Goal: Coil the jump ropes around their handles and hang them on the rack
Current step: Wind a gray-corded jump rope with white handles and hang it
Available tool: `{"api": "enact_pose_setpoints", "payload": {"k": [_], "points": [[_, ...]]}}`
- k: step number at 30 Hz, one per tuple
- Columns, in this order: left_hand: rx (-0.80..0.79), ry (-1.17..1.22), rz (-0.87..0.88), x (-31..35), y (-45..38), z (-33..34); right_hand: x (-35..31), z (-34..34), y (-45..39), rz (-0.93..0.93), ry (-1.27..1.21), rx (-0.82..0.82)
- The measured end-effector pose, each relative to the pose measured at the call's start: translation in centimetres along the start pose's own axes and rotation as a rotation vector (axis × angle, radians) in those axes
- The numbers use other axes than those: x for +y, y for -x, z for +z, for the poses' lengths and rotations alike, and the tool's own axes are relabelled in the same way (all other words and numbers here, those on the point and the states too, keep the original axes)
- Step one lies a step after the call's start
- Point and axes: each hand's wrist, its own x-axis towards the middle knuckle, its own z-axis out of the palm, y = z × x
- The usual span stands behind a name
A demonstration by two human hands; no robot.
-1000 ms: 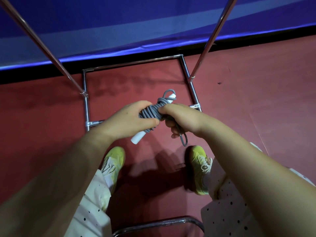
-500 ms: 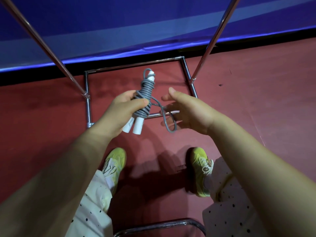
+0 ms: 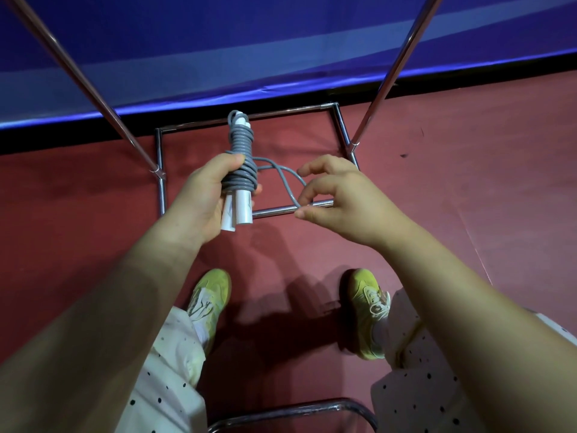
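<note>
- Left hand (image 3: pixel 206 195) is gripping the jump rope (image 3: pixel 242 164) at the white handles (image 3: pixel 239 209), coils wrapped tight above the thumb.
- Right hand (image 3: pixel 337 195) is pinching the loose loop (image 3: pixel 288 182), just right of the bundle.
- Rope prob. light, soft, a bit springy; take hold at the coils w/ handles so it is not unwinding.

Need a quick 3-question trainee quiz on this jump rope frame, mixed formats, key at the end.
1. True or false: the left hand grips the coiled jump rope round its white handles.
2. What does the right hand pinch?
A. a shoe lace
B. the loose loop of rope
C. a handle
3. Fill in: the rope is not yet hung on the ____.

Key: 1 true; 2 B; 3 rack.
</note>
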Motion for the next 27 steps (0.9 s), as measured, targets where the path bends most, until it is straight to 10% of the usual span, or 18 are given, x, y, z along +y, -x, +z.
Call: {"api": "enact_pose_setpoints", "payload": {"k": [10, 27], "points": [[-0.179, -0.325, 0.109, -1.4, -0.2, 0.1, -0.8, -1.0, -0.6, 0.084, -0.931, 0.128], [-0.271, -0.291, -0.061, -2.0, 1.0, 1.5, -1.2, -0.5, -0.6, 0.197, -1.237, 0.053]]}}
